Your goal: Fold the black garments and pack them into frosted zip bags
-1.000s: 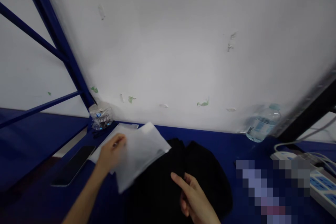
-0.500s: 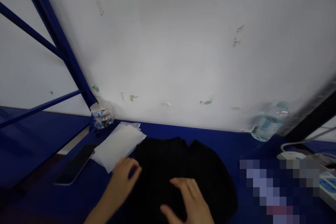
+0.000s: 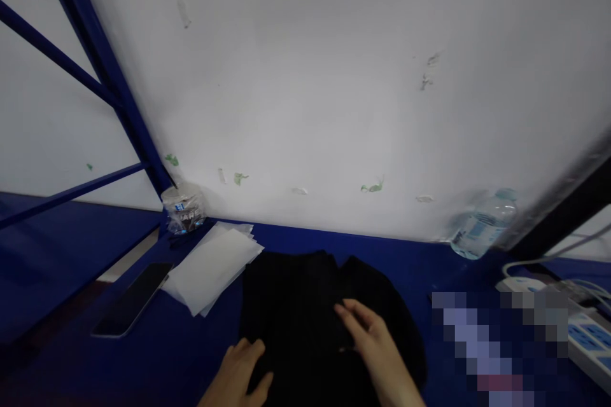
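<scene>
A black piece of cloth, perhaps a garment (image 3: 296, 292), lies on the blue tabletop with a notch in its far edge. My left hand (image 3: 241, 372) is at its near left side, thumb and fingers apart, nothing visible between them. Over the right half of the cloth, my right hand (image 3: 375, 343) has curled fingers with the tips close together, seemingly pinching the fabric. The dark folds there are hard to make out.
Left of the cloth lie white sheets (image 3: 217, 264) and a dark phone (image 3: 133, 299). A plastic-wrapped roll (image 3: 184, 210) stands in the back left corner. On the right are a water bottle (image 3: 484, 226), a power strip (image 3: 589, 340) and a blurred-out patch. A white wall rises behind.
My left hand has come nearer and to the right. My right hand has moved right and slightly away, its fingers drawing together. The cloth looks much the same.
</scene>
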`<state>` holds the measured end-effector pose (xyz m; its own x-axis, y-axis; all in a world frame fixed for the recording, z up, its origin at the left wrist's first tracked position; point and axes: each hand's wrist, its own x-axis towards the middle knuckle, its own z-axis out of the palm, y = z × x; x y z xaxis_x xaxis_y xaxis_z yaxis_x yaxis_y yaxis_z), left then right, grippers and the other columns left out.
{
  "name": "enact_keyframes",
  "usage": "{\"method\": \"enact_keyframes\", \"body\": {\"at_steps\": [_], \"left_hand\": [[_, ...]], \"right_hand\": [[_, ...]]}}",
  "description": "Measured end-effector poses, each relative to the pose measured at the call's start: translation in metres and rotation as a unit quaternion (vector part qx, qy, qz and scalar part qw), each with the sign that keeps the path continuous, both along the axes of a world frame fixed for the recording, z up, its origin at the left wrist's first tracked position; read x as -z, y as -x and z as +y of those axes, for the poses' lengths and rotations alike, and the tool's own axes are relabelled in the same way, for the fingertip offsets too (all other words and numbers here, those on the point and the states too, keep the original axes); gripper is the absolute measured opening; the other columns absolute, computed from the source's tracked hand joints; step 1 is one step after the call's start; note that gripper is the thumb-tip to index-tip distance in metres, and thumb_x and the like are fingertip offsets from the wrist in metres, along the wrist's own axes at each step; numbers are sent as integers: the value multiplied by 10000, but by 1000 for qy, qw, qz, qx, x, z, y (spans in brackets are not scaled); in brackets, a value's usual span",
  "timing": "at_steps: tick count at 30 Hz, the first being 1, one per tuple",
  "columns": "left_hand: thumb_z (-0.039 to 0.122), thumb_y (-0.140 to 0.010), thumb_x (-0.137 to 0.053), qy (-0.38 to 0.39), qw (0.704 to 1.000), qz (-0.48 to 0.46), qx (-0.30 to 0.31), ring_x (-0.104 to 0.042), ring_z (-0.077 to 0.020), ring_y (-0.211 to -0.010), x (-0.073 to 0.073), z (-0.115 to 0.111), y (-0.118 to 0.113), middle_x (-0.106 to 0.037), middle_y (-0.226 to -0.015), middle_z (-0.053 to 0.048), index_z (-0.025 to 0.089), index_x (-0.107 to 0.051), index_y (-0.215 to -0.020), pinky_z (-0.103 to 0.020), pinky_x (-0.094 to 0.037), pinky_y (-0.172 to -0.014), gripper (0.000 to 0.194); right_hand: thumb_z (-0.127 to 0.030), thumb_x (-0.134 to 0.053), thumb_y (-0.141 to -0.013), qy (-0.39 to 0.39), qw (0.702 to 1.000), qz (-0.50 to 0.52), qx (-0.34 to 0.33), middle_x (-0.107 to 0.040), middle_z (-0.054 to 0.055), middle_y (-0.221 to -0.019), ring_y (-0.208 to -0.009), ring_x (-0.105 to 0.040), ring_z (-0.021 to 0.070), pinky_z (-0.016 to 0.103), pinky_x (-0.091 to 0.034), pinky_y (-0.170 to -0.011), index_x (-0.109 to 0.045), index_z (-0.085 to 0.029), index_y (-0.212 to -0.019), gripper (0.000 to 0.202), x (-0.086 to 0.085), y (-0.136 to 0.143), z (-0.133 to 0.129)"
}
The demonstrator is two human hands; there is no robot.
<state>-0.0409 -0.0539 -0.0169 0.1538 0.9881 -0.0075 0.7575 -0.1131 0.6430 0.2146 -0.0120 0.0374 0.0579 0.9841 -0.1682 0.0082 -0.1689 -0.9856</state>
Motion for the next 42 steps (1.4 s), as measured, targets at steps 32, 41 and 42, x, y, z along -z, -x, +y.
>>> {"method": "enact_keyframes", "body": {"at_steps": [32,41,42], "left_hand": [[419,-862,-475,-89,993,-71,-40,-605,-246,-1021,-53,62,25,-670,-1046,-15,265,-623,-937,-371,-479,-884,226],[267,-837,-588,-19,985,-137,100,-534,-258,-1180,-51,-14,44,-684,-1105,-19,265,-652,-824,-448,-412,-1017,66],[241,-833,-595,-20,983,-125,135,-540,-253,-1176,-53,-19,43,-690,-1092,-14,265,-656,-824,-450,-403,-1027,67]], "right_hand": [[-376,-528,-850,-231,871,-433,-11,-679,60,-912,-921,-564,257,410,-456,-815,-660,-229,-964,228,10,-77,33],[-341,-580,-816,-237,874,-421,-56,-672,60,-981,-940,-570,243,401,-473,-830,-625,-225,-1045,261,17,-82,37],[-328,-570,-821,-230,874,-421,-76,-678,57,-930,-910,-578,240,392,-484,-802,-644,-227,-987,208,16,-80,39]]}}
